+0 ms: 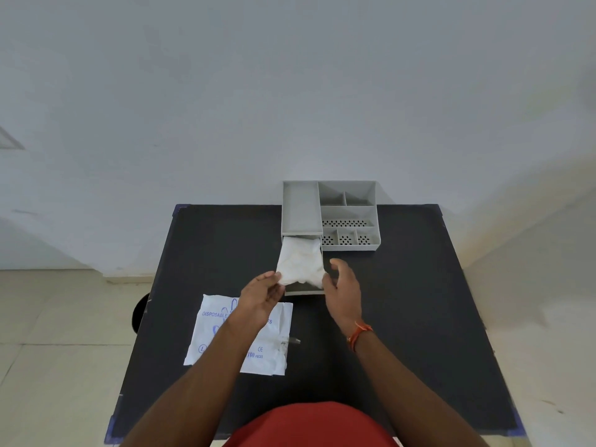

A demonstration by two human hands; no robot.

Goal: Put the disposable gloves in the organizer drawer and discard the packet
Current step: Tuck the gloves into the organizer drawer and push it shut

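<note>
The left forearm [222, 353] covers the middle of the glove packet [274, 337], so its blue words cannot all be read. Right of the packet, a small shiny thing [294, 341] is too tiny to tell. Left of the packet, the table [193, 253] half hides a dark round thing [140, 312].
</note>
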